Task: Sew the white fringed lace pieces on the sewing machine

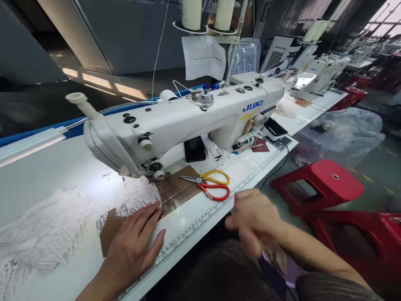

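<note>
Head view, only view.

Left hand (pixel 133 246) lies flat, palm down, on the white tabletop (pixel 40 167), fingers spread and pointing toward the needle end of the sewing machine (pixel 188 121). Grip is fully open and clasps nothing; the fingertips press on the near edge of the white lace (pixel 138 196). Flat pressure, not a pinch, probably because open mesh puckers when pinched, and a spread palm keeps it smooth and square as it sits at the foot.

The lace runs from a loose heap at far left across the tabletop, its leading end tucked under the presser foot (pixel 156 171). It lies partly over a brown panel (pixel 175 188) around the needle area, likely a smooth face for the cloth to slide on.

Right hand (pixel 253 221) is off the front edge of the tabletop, just below the scissors, and blurred. Cannot tell how far its grip is closed or whether it carries anything; nothing shows between the fingers, but the blur hides too much.

Scissors (pixel 211 186) with one yellow and one red loop lie on the tabletop just right of the brown panel, blades toward the needle, handles toward the right hand: parked on that hand's side, clear of the cloth path.

A printed ruler strip (pixel 200 219) runs along the front edge. A dark phone (pixel 194 149) lies under the machine arm. Two thread cones (pixel 208 14) stand on the rack behind. Red stools (pixel 326 186) stand on the floor to the right.
</note>
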